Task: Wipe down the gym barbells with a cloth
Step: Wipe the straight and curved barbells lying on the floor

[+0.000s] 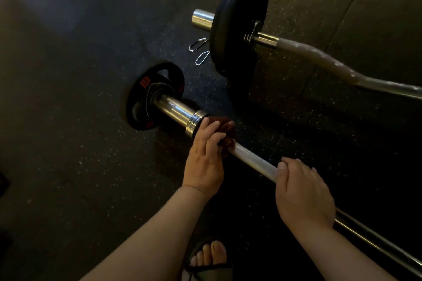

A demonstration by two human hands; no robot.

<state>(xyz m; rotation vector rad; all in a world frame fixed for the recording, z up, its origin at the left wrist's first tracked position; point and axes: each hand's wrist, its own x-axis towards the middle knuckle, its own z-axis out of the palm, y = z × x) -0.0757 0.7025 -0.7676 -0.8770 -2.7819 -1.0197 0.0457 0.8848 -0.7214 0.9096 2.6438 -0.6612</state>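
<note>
While the left hand (205,157) holds the cloth (229,131) round the bar (253,159) right by the collar (195,122) and the right hand (303,191) grips the bar lower down, I'd squeeze tight and twist while sliding.

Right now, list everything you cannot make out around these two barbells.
Head view: the far ends of the near barbell and the curl bar are cut off by the right edge.
Head view: the cloth is mostly hidden by the left hand; its size is unclear.
Head view: the red label on the small plate is too small and blurred to read.
</note>
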